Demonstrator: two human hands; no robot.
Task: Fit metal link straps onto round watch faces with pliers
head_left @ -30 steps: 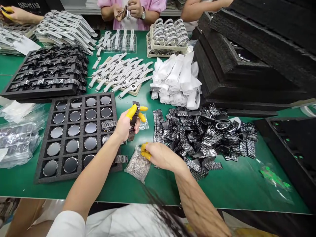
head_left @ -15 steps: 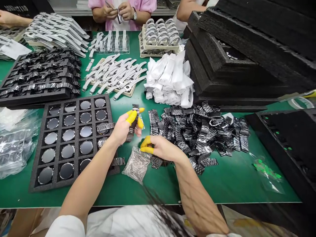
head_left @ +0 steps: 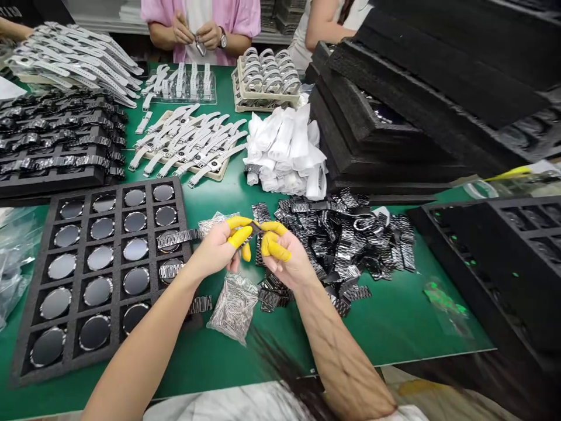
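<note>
Yellow finger cots cover several fingertips of both hands. My left hand is closed on a black metal watch band, most of which its fingers hide. At the end of that band, the fingers of my right hand are pinched together; whatever lies between them is too small to make out. Just below the hands lies a clear bag of thin metal pins. Behind my left hand another clear bag of pins shows in part. To the right is a heap of black metal watch bands.
A black foam tray of round watch heads lies left, some bands across its right edge. White-strapped watches, white-wrapped bundles and stacked foam trays stand behind. A bag of green pieces lies right. A co-worker's hands work opposite.
My right hand has left the pin bag and come up to the end of the watch band. The band is tilted lower in my left hand. The whole view has shifted slightly.
</note>
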